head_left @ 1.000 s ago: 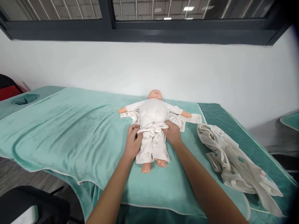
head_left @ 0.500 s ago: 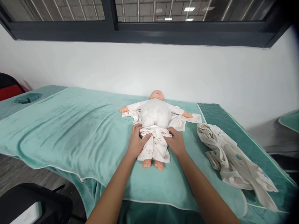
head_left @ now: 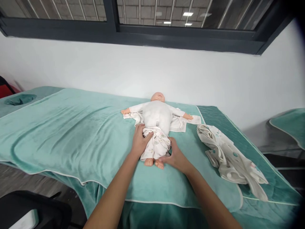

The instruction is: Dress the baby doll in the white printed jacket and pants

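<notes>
A baby doll with a white cloth body lies on its back, arms spread, feet toward me. White printed baby pants cover its legs, bunched around the hips, and both feet show below the hems. My left hand grips the pants' waist at the left hip, thumb over the fabric. At the lower right leg, my right hand curls around the pant leg near the hem, thumb by the foot. A light baby top lies spread beneath the doll's back and arms.
Green sheets cover the bed. A crumpled printed cloth garment lies to the right. Behind the bed are a white wall and a dark window frame. A black chair stands at lower left.
My right hand has moved from the waistband down to the lower pant leg. My left hand stays at the waist. The view has shifted slightly.
</notes>
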Demonstrator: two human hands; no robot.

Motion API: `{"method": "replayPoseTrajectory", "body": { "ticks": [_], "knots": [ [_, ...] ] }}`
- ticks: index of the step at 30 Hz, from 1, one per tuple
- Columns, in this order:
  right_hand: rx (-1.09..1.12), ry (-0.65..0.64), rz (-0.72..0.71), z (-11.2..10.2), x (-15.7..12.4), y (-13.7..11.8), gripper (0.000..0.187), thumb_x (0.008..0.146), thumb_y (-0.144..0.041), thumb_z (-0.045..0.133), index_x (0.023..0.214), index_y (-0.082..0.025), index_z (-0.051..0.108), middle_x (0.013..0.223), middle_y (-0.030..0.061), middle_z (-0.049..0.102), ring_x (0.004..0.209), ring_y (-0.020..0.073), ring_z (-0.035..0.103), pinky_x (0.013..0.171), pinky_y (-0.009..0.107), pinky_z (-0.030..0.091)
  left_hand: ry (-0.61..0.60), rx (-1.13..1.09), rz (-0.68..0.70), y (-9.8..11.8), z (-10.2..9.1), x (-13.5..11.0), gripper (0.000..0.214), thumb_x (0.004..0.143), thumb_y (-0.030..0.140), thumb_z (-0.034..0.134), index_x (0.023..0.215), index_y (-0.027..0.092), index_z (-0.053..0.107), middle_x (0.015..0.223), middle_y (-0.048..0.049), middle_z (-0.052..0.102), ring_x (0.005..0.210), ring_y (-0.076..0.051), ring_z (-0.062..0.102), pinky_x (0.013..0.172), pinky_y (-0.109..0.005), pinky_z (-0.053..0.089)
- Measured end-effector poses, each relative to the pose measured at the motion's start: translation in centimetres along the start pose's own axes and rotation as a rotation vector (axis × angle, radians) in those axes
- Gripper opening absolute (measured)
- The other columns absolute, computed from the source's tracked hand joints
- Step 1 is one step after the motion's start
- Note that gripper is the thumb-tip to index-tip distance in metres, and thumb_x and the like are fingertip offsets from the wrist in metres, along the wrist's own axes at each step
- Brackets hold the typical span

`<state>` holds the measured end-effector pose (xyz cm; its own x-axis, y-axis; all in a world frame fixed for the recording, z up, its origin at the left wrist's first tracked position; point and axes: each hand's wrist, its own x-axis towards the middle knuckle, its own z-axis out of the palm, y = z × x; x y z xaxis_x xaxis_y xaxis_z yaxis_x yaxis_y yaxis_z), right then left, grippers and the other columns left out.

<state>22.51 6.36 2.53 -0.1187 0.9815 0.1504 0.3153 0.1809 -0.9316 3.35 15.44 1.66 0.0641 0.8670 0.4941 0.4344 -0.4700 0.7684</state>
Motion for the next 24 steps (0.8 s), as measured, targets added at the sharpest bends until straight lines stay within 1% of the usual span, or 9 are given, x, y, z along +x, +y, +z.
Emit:
{"method": "replayPoseTrajectory", "body": {
  "ticks": [4,7,10,12,15,20,22,23,24],
  "knots": [
    [-0.02,0.087,0.008,0.5,1.5,0.3,0.068,0.069,-0.04,0.081,0.122,-0.021,0.044,0.12,0.0081,0.057,0.112,0.0276,0.057,0.097,0.042,0.048,0.001,0.014,0.036,-0.2,0.3,1.3,0.02,0.086,0.033,0.063,0.1,0.021,0.054,0.116,-0.0077,0.054,0.115,-0.021,0.051,0.104,-0.037,0.04],
    [-0.054,0.139,-0.008,0.7,2.5,0.9,0.067,0.071,-0.044,0.079,0.124,-0.022,0.044,0.122,0.0071,0.056,0.115,0.0263,0.055,0.1,0.042,0.046,0.011,0.039,0.039,-0.3,0.5,2.1,0.019,0.086,0.033,0.063,0.099,0.021,0.055,0.111,-0.0067,0.054,0.112,-0.021,0.052,0.101,-0.036,0.041],
    [-0.061,0.156,-0.026,0.7,3.0,1.1,0.065,0.072,-0.046,0.078,0.124,-0.023,0.046,0.123,0.007,0.057,0.116,0.0256,0.055,0.101,0.042,0.045,0.023,0.039,0.037,-0.3,0.5,2.3,0.018,0.087,0.034,0.063,0.097,0.021,0.057,0.112,-0.0065,0.055,0.113,-0.021,0.052,0.102,-0.036,0.042],
    [-0.047,0.155,-0.028,0.7,3.0,1.0,0.062,0.073,-0.047,0.077,0.123,-0.023,0.047,0.121,0.0065,0.058,0.114,0.0248,0.056,0.099,0.041,0.046,0.03,0.026,0.035,-0.1,0.2,1.9,0.017,0.087,0.036,0.062,0.095,0.021,0.059,0.116,-0.0069,0.054,0.115,-0.021,0.052,0.103,-0.037,0.041],
    [-0.024,0.164,-0.023,0.7,3.0,0.7,0.056,0.076,-0.048,0.075,0.119,-0.022,0.049,0.115,0.0054,0.061,0.108,0.0235,0.058,0.094,0.038,0.047,0.016,0.016,0.015,0.3,-0.5,0.5,0.017,0.088,0.038,0.062,0.091,0.021,0.061,0.12,-0.0081,0.054,0.117,-0.022,0.053,0.105,-0.037,0.041],
    [-0.031,0.177,-0.016,0.7,3.0,0.4,0.046,0.078,-0.047,0.072,0.111,-0.022,0.052,0.104,0.0029,0.063,0.096,0.0212,0.058,0.086,0.034,0.048,-0.054,0.022,-0.01,0.9,-2.0,-3.5,0.02,0.09,0.039,0.059,0.088,0.02,0.062,0.126,-0.0101,0.052,0.123,-0.024,0.052,0.107,-0.039,0.041],
    [-0.04,0.178,-0.009,0.6,3.0,0.5,0.046,0.078,-0.048,0.072,0.11,-0.022,0.052,0.103,0.0023,0.063,0.094,0.0208,0.058,0.085,0.033,0.048,-0.1,0.002,-0.03,0.8,-2.6,-4.8,0.021,0.091,0.041,0.059,0.092,0.02,0.062,0.132,-0.0108,0.05,0.128,-0.025,0.049,0.109,-0.04,0.04],
    [-0.039,0.179,-0.008,0.6,3.0,0.5,0.046,0.078,-0.049,0.072,0.11,-0.022,0.052,0.103,0.0022,0.063,0.094,0.0206,0.058,0.085,0.033,0.047,-0.136,-0.021,-0.03,0.7,-2.8,-5.3,0.024,0.089,0.044,0.061,0.098,0.021,0.061,0.136,-0.0113,0.047,0.131,-0.026,0.047,0.11,-0.042,0.039],
    [-0.035,0.181,-0.008,0.6,2.9,0.5,0.046,0.078,-0.049,0.071,0.11,-0.022,0.052,0.103,0.0022,0.062,0.094,0.0205,0.058,0.085,0.033,0.047,-0.177,-0.052,-0.018,0.6,-3.1,-5.7,0.033,0.086,0.046,0.065,0.107,0.022,0.06,0.14,-0.012,0.044,0.135,-0.027,0.044,0.112,-0.043,0.038]
  ]
}}
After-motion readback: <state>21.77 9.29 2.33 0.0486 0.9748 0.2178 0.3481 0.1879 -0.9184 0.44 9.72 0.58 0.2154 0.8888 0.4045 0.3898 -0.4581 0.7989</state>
